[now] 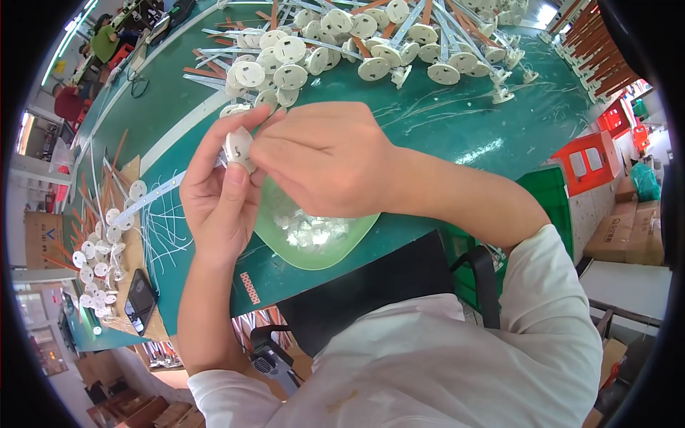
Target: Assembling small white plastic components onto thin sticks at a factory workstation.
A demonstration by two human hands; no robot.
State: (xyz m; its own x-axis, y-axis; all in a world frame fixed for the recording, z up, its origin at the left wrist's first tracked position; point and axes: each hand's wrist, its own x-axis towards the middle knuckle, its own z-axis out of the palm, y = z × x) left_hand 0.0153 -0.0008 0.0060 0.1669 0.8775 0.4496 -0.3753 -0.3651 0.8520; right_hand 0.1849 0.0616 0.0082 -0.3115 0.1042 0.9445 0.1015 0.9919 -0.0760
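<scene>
My left hand (217, 189) pinches a white round plastic cap (238, 148) between thumb and fingers. A pale strip with small dots (151, 198) runs from beside that hand toward the lower left and seems joined to the cap. Against the cap's right side, my right hand (325, 160) is closed, its fingertips pressed together; whatever they hold is hidden. Below both hands stands a light green bowl (314, 262), partly covered by them, with many small clear pieces (314, 232) inside.
A large heap of white round caps on strips (335, 43) covers the table's far side. More capped strips (100, 264) lie at left, near thin white wires (165, 235) and a dark phone (140, 302) on cardboard. At right are a green crate (546, 207) and a red stool (594, 162).
</scene>
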